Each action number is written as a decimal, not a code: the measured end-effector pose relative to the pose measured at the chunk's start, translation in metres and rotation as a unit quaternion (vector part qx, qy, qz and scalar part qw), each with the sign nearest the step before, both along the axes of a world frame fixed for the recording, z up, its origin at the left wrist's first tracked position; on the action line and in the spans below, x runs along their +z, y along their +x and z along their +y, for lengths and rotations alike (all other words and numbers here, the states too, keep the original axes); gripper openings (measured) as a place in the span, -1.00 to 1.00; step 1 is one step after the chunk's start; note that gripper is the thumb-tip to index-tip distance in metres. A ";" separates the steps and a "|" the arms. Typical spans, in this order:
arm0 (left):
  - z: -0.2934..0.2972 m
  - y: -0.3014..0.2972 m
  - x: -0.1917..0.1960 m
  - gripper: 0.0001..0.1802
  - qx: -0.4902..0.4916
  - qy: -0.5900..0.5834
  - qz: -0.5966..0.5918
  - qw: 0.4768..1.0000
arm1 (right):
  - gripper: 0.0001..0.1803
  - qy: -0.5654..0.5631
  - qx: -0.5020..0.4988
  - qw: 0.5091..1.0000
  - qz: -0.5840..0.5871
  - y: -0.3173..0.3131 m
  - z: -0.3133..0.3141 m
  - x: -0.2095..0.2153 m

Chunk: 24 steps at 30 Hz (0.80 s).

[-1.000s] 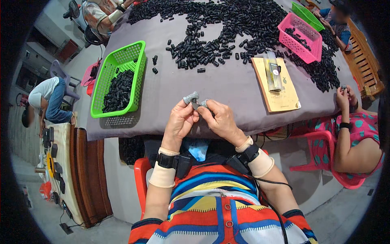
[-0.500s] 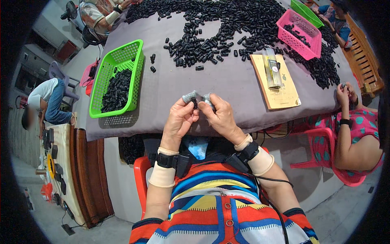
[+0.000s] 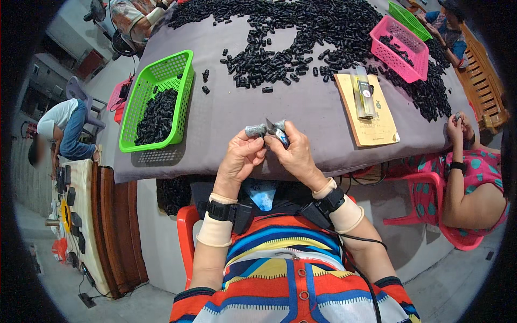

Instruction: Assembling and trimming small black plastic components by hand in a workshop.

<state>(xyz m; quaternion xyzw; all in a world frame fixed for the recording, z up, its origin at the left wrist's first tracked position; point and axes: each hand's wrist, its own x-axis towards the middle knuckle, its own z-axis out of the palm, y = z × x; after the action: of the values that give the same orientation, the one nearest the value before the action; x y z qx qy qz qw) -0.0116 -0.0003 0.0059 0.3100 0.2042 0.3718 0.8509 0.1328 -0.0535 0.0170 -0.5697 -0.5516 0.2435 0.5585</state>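
Both my hands meet above the near edge of the grey-covered table [image 3: 301,161]. My left hand [image 3: 239,160] is closed in a pinch, with a grey fingertip cover [image 3: 255,131] on one finger. Between its thumb and finger a small black cylindrical part [image 3: 262,136] shows only partly. My right hand [image 3: 298,156] grips a small knife [image 3: 283,141] with a blue and black handle. Its dark pointed blade [image 3: 270,127] stands up beside the left fingertip. Another grey cover sits on a right finger.
A green basket [image 3: 188,91] partly filled with black parts stands at left. Loose black parts [image 3: 269,59] cover the far side. At right lie a yellow notepad [image 3: 371,134], a clear case [image 3: 364,99] and a pink basket [image 3: 398,67]. Other people [image 3: 458,134] sit around the table.
The knife in my right hand has turned, so its blade and blue handle now show. My left fingertip cover has tilted flatter. The hands have stayed in nearly the same place.
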 end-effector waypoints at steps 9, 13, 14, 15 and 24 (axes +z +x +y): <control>0.000 0.000 -0.005 -0.79 0.003 -0.003 0.001 1.000 | -0.72 0.000 0.003 0.999 -0.038 -0.001 0.000 -0.003; -0.001 0.000 -0.003 -0.78 0.016 -0.025 -0.003 1.000 | -0.70 -0.011 -0.006 0.998 -0.054 0.000 0.000 -0.004; 0.000 0.000 -0.005 -0.78 0.016 -0.025 -0.003 1.000 | -0.70 -0.010 0.001 0.999 -0.046 0.000 0.000 -0.004; 0.001 0.000 -0.007 -0.76 0.021 -0.026 -0.012 0.999 | -0.70 -0.010 0.001 0.999 -0.046 0.000 0.000 -0.002; 0.005 -0.006 -0.012 -0.71 0.014 -0.024 -0.033 0.999 | -0.76 0.042 0.034 0.989 -0.138 0.001 -0.005 0.004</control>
<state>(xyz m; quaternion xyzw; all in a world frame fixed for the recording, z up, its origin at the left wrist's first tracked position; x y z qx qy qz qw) -0.0178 0.0042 -0.0061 0.2740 0.1897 0.3884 0.8591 0.1339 -0.0580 0.0205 -0.5548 -0.6520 0.1581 0.4920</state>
